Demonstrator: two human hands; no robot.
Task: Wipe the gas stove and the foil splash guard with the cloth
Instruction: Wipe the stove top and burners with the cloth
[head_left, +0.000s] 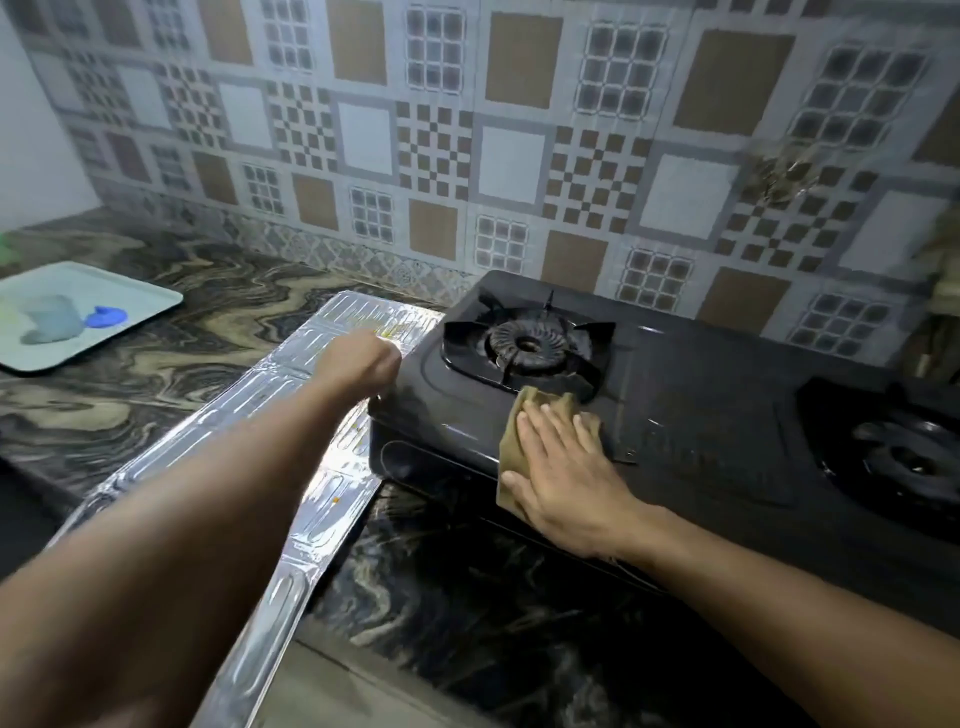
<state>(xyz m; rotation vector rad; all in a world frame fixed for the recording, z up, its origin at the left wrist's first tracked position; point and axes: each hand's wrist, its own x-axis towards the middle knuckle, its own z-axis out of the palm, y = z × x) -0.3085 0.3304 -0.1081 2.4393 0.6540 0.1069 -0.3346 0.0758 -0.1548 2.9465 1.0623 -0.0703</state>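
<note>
The gas stove (675, 415) sits on the marbled counter (156, 364) against the patterned tile wall (467, 130), and everything here is placed from it. The right hand (561, 467) lies flat, fingers straight and spread, pressing the olive cloth (519, 431) onto the stove's front left top, just in front of the left burner (527, 345). The left hand (363, 361) reaches to the stove's left edge with fingers curled under; whether it grips the stove's corner or the foil cannot be told. The foil splash guard (322, 415) lies flat on the counter, touching the stove's left side and running toward the front edge, with a few yellowish spots on it. To wipe well, I judge the cloth should stay spread under an even palm, sweeping in overlapping strokes around the pan support's prongs, which could snag a corner. The right burner (904, 457) remains to be reached. A pale tray (130, 291) holding a blue object (106, 317) lies well left of the stove, out of the way.
</note>
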